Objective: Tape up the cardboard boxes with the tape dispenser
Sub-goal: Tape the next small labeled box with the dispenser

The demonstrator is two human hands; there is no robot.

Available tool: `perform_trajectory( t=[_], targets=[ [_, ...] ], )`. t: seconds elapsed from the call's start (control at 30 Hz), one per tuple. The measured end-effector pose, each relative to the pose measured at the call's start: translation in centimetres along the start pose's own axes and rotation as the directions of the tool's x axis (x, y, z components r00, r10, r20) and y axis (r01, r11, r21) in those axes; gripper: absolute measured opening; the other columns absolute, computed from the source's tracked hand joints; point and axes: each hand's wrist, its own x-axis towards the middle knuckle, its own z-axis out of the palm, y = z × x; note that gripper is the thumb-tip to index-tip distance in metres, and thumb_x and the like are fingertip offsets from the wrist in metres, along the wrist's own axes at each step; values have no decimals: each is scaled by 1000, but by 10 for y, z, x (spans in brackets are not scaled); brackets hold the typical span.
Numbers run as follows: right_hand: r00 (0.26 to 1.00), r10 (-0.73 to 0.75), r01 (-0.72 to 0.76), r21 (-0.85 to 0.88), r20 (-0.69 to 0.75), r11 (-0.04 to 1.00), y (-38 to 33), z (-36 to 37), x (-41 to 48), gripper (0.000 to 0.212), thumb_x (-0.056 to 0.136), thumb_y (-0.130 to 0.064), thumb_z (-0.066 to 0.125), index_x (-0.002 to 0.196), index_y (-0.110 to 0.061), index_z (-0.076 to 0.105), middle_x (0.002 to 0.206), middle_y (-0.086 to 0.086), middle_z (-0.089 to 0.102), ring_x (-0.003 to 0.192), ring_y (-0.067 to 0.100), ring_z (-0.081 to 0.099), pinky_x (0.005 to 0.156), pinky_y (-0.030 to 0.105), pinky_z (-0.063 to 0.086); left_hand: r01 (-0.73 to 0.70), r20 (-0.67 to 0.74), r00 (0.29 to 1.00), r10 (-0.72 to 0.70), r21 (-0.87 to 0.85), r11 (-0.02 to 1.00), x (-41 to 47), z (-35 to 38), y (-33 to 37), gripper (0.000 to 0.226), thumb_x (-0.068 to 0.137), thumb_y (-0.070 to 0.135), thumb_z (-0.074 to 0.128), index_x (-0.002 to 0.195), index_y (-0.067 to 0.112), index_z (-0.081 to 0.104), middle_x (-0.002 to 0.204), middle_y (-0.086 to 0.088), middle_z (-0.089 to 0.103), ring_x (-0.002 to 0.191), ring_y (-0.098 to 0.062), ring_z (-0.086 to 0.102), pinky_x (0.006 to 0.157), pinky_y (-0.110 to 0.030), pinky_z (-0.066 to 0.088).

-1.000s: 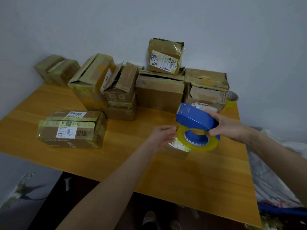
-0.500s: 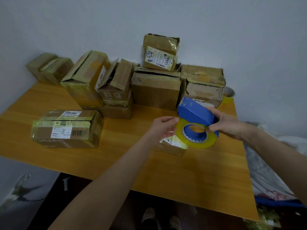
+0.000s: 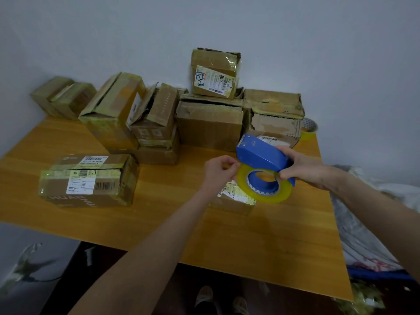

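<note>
The right grip [image 3: 304, 169] is clasped around the blue dispenser [image 3: 261, 155], held above the counter [image 3: 250, 242] at about 3 o'clock from its middle. The left grip [image 3: 218, 171] has curled fingers pinching the rim of the yellow roll [image 3: 261, 196] (the tape's loose end is too small to tell). A small box [image 3: 234, 204] lies right beneath. A taped box [image 3: 88, 180] sits at 9 o'clock; more boxes [image 3: 209, 123] pile at 12 o'clock.
</note>
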Motion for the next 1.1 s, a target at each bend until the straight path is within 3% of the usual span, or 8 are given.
perform_trajectory(
  t=[0.07,0.2,0.37,0.47,0.57,0.67,0.83,1.1],
  targets=[
    [1000,-1,1,-7,13,1000,-1,0,0,75,60,-3,74,122,-38,50,112,3,60,100,21,61,76,29,49,-150,7,988,153,262,954,3,-2,-2,6,91,18,63,88,13,64,81,4,62,60,-5,60,57,-19,50],
    [1000,2,-1,-64,18,998,-5,2,-2,78,57,-8,72,125,-37,47,111,2,59,101,22,61,76,29,49,-502,151,816,558,665,553,13,-15,-13,16,87,25,64,78,12,61,73,3,58,47,-8,45,43,-12,25],
    [999,-12,15,-102,33,995,-11,7,-5,76,63,-3,72,125,-37,45,111,1,56,99,19,60,72,25,48,-475,133,776,617,766,433,20,-26,-13,22,89,30,50,84,12,62,77,2,59,43,-9,43,38,-15,27],
    [1000,-8,10,-100,17,995,-11,8,-3,73,74,12,66,128,-33,45,110,2,56,96,19,58,72,25,46,-372,107,912,395,617,693,16,-29,-4,22,97,26,48,106,11,61,96,8,61,64,-9,57,55,-20,45],
    [1000,0,1,-106,6,994,-12,8,-3,74,75,12,66,130,-33,46,113,4,55,99,20,57,76,28,46,134,64,989,-132,-29,990,2,-31,-9,35,103,33,37,121,9,55,109,-6,66,74,-14,64,60,-22,53],
    [1000,5,-4,-120,5,993,-11,7,-3,73,76,12,65,127,-36,46,111,2,55,97,19,57,74,26,45,527,261,846,-465,-276,804,-7,-31,-11,59,101,50,25,122,5,56,107,-11,68,82,-21,66,63,-27,55],
    [999,6,0,-185,36,983,-19,9,-4,71,77,13,64,125,-36,44,107,-2,55,89,11,57,66,19,44,676,377,737,-561,-425,603,5,-28,6,61,94,60,39,108,8,66,96,-4,67,74,-14,55,57,-21,45],
    [997,-37,52,-268,60,962,-26,13,-4,70,74,5,70,127,-34,44,108,-3,54,92,12,58,67,19,43,574,174,818,-548,-317,755,11,-37,10,10,88,20,66,90,10,64,75,-2,65,69,-11,55,59,-20,42]
  ],
)
